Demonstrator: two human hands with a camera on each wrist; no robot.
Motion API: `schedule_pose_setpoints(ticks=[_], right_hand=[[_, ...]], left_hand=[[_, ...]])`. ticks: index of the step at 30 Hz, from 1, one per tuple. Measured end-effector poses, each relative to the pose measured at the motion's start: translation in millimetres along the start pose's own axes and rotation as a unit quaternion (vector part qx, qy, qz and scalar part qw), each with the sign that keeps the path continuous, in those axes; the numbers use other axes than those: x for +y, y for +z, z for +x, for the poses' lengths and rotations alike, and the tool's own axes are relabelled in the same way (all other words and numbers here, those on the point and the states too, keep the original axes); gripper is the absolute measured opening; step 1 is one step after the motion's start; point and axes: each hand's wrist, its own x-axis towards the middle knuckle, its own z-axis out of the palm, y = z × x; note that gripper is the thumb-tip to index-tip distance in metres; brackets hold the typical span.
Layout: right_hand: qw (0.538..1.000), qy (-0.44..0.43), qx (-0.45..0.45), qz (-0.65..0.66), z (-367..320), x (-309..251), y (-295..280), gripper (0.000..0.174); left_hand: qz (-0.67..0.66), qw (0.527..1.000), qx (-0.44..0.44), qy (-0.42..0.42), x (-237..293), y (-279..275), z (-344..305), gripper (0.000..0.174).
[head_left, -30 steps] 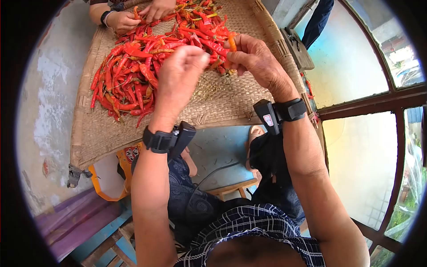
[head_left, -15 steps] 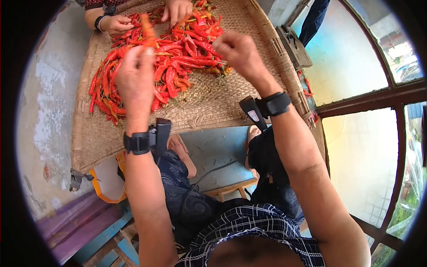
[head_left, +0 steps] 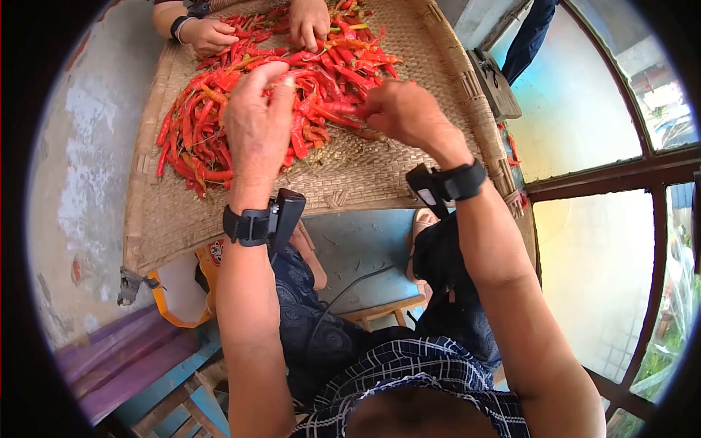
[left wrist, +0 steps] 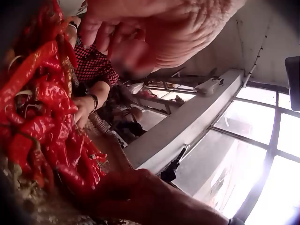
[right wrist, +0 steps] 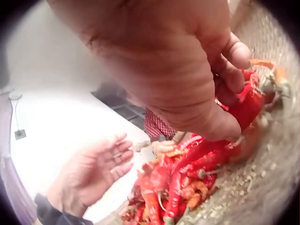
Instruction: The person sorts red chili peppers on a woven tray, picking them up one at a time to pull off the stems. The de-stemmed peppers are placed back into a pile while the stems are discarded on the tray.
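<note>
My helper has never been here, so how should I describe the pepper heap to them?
In the head view, find the big woven tray. The pepper heap spreads from its middle toward its far end. Unlike the few red peppers beyond the tray's right edge, near the window, it is one thick, mostly red tangle.

1. Heaped glossy red chillies point(head_left: 326, 82) block the tan woven-straw tray point(head_left: 171, 226) at its centre, 9 and 12 o'clock.
2. Another person's bare hands point(head_left: 309, 22) obstruct about 10 and 12 o'clock.
3. Bare weave point(head_left: 420, 40) lies at 1 and 6 o'clock.
4. The thick woven rim point(head_left: 471, 84) stands at 3 o'clock.
5. A gap opens between the wearer's bare left hand point(head_left: 257, 120) and right hand point(head_left: 412, 113).
</note>
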Motion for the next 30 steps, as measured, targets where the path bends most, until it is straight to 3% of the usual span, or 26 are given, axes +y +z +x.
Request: schedule_pose_setpoints(ticks=[2, 3, 5, 6, 10, 15, 17, 19, 21, 25, 26, 29, 30], right_hand=[[0.987, 0.024, 0.032, 0.153, -11, 5, -20, 0.015], [0.988, 0.024, 0.032, 0.151, -12, 9, -25, 0.015], [0.959, 0.060, 0.072, 0.268, -14, 16, -33, 0.013], [0.959, 0.062, 0.075, 0.267, -15, 17, -36, 0.013], [0.851, 0.077, 0.059, 0.517, -13, 9, -37, 0.011], [0.824, 0.065, 0.017, 0.562, -14, 1, -36, 0.014], [0.869, 0.082, 0.007, 0.487, -17, 1, -37, 0.017], [0.891, 0.076, 0.004, 0.447, -17, 0, -35, 0.020], [0.849, 0.086, 0.079, 0.516, -15, 2, -30, 0.021], [0.754, 0.123, 0.095, 0.638, -10, 19, -29, 0.019], [0.724, 0.121, 0.114, 0.670, -9, 20, -26, 0.016], [0.766, 0.137, 0.151, 0.610, -9, 22, -21, 0.016], [0.846, 0.136, 0.149, 0.494, -5, 27, -15, 0.015]], left_hand=[[-0.017, 1.000, -0.020, -0.003, 7, 6, -2, 0.021], [-0.018, 0.999, -0.046, 0.007, 12, 8, -3, 0.021], [-0.020, 0.997, -0.072, 0.021, 22, 13, -6, 0.021], [-0.057, 0.993, -0.106, -0.007, 26, 17, -9, 0.021], [-0.145, 0.972, -0.176, -0.049, 31, 40, -20, 0.026], [-0.243, 0.945, -0.186, -0.116, 31, 56, -23, 0.024], [-0.266, 0.943, -0.175, -0.101, 33, 56, -24, 0.020], [-0.185, 0.957, -0.215, -0.060, 36, 52, -26, 0.017], [-0.169, 0.958, -0.222, -0.061, 29, 53, -25, 0.016], [-0.154, 0.959, -0.214, -0.105, 22, 39, -17, 0.016], [-0.141, 0.970, -0.176, -0.089, 17, 35, -16, 0.016], [-0.118, 0.989, -0.049, -0.075, -5, 17, -8, 0.020], [-0.072, 0.994, -0.016, -0.084, -7, 5, -4, 0.021]])
